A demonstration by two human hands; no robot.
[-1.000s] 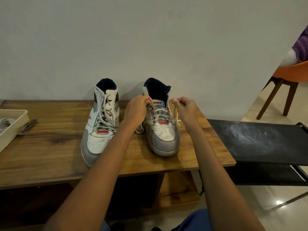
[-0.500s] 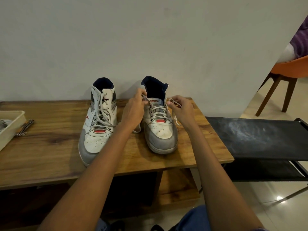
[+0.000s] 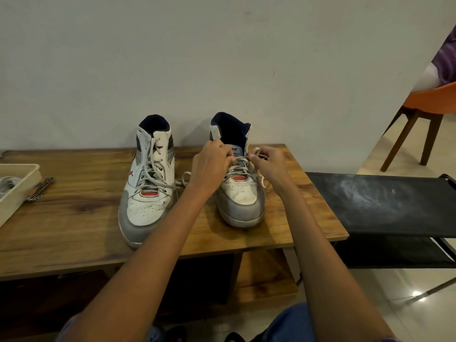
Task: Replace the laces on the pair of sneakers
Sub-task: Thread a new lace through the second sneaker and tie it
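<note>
Two white-and-grey high-top sneakers stand on a wooden table [image 3: 74,225], toes toward me. The left sneaker [image 3: 148,183] is laced with a grey-white lace, its loose end trailing to the right. My hands work at the upper eyelets of the right sneaker [image 3: 240,198]. My left hand [image 3: 212,164] pinches the lace [image 3: 243,166] at the shoe's left side near the tongue. My right hand [image 3: 269,164] pinches the other lace end on the right side, where a loop sticks up and a tail hangs down beside the shoe.
A cream tray [image 3: 14,191] with pale cords sits at the table's left edge, a metal tool [image 3: 39,188] beside it. A black fabric rack [image 3: 385,203] stands to the right of the table. An orange chair [image 3: 424,114] is at the far right.
Both hands have drawn closer together over the right sneaker's tongue; the left hand has shifted from the collar down onto the lacing. The sneakers have not moved.
</note>
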